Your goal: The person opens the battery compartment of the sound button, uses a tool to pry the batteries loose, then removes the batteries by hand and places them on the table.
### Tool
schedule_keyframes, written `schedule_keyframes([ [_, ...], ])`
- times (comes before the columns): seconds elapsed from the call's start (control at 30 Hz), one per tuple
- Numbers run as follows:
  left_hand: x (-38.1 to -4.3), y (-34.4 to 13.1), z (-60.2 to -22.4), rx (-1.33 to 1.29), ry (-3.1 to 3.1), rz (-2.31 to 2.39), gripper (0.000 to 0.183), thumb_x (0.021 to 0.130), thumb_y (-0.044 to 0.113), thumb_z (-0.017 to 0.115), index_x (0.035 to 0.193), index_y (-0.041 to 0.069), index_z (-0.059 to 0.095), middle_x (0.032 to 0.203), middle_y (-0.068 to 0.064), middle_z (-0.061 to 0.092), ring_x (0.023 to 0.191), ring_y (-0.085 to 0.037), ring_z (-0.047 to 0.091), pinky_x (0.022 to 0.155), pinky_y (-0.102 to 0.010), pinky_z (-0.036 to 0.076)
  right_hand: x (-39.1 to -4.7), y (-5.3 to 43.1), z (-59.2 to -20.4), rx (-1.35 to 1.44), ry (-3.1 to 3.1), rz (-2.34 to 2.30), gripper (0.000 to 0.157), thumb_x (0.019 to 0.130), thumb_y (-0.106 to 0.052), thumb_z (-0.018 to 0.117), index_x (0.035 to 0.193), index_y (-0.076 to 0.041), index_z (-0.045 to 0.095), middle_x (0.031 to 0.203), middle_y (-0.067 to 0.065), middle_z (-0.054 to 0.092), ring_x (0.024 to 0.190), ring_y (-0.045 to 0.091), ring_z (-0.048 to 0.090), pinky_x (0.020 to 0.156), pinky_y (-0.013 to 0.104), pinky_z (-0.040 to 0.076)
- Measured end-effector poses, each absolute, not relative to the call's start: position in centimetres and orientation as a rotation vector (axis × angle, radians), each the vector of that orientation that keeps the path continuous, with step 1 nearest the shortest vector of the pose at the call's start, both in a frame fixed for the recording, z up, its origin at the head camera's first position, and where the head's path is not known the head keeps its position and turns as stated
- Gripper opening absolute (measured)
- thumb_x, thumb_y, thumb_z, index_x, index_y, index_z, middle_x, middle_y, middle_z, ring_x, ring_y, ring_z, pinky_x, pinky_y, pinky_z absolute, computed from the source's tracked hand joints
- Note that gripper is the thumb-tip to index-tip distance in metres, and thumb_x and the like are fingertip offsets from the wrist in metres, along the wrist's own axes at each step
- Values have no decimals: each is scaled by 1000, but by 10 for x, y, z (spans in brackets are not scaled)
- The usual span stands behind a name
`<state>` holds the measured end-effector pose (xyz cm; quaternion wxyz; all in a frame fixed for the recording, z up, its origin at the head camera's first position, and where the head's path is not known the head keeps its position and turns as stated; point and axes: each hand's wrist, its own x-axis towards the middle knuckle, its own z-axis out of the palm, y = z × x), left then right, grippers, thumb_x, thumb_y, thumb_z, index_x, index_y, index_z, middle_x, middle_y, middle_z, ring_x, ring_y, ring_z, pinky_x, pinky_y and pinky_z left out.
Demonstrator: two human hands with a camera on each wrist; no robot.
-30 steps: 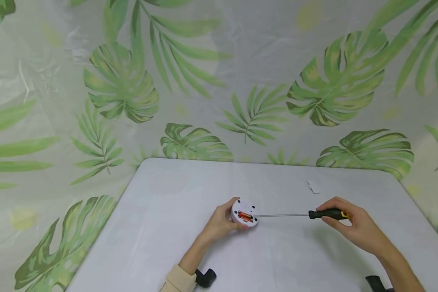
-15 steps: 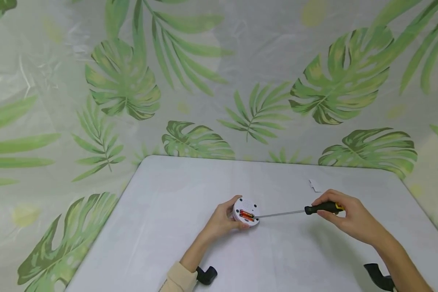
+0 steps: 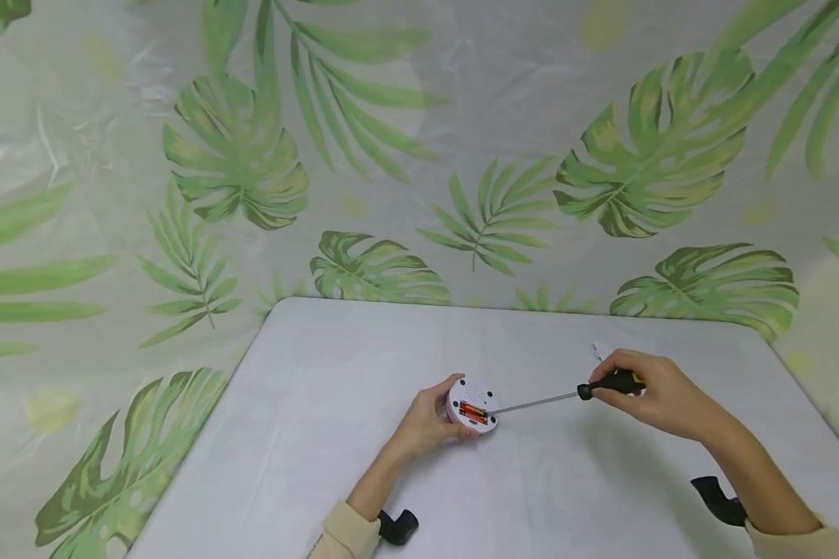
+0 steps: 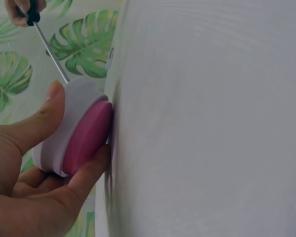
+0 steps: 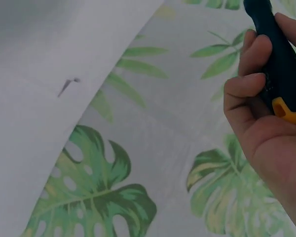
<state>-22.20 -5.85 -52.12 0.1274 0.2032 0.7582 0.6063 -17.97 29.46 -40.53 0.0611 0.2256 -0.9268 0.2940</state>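
My left hand (image 3: 422,423) grips a round white device (image 3: 477,388) by its edge, thumb on the near side. Its underside faces up, with dark feet and an uncovered battery compartment holding red batteries (image 3: 472,411). In the left wrist view a pink dome (image 4: 89,133) forms the device's other side, with fingers beneath it close to the table. My right hand (image 3: 660,392) holds a screwdriver (image 3: 604,384) by its black and yellow handle; in the right wrist view, fingers curl round that handle (image 5: 281,69). The slanting shaft's tip is at the batteries' right end.
A small white piece (image 3: 597,352) lies on the white table (image 3: 349,349), partly behind my right hand. Black curved wrist mounts (image 3: 400,528) hang at both forearms. Behind the table's far edge stands a leaf-patterned sheet (image 3: 370,194).
My right hand has moved left and slightly up with the screwdriver, whose shaft slants more steeply. The tip has shifted slightly over the batteries' end. My left hand and the device stay nearly still.
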Motion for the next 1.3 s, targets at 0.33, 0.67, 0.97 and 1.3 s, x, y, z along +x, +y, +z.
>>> schedule_keyframes([
  [0.33,-224,-57,-519,546,2218,1775,92,76,-1,90,155,-2,42,158,-16,50,151,-28,42,125,-44,34,-182,316,-443,333,-2986,1204,19,98,-32,73,110,-18,77,119,12,72,86,6,57,67,23,47],
  [0.67,-224,-58,-521,505,2210,1788,92,75,-1,90,155,0,43,155,-14,54,149,-28,46,126,-45,34,-181,322,-478,117,-2952,1485,33,97,-33,74,117,-6,76,103,1,74,85,9,62,72,27,54],
  [0.97,-225,-57,-524,541,2216,1790,91,75,-4,89,154,-2,44,154,-15,54,148,-28,47,124,-44,36,-174,323,-489,-43,-2999,1661,40,100,-33,70,121,1,74,106,-5,74,88,4,63,76,24,57],
  [1.3,-224,-56,-523,536,2203,1797,90,75,-3,89,154,-1,44,154,-13,55,149,-27,47,125,-42,35,-170,328,-499,-114,-2998,1840,39,101,-30,68,122,2,73,107,-9,73,90,3,63,77,23,58],
])
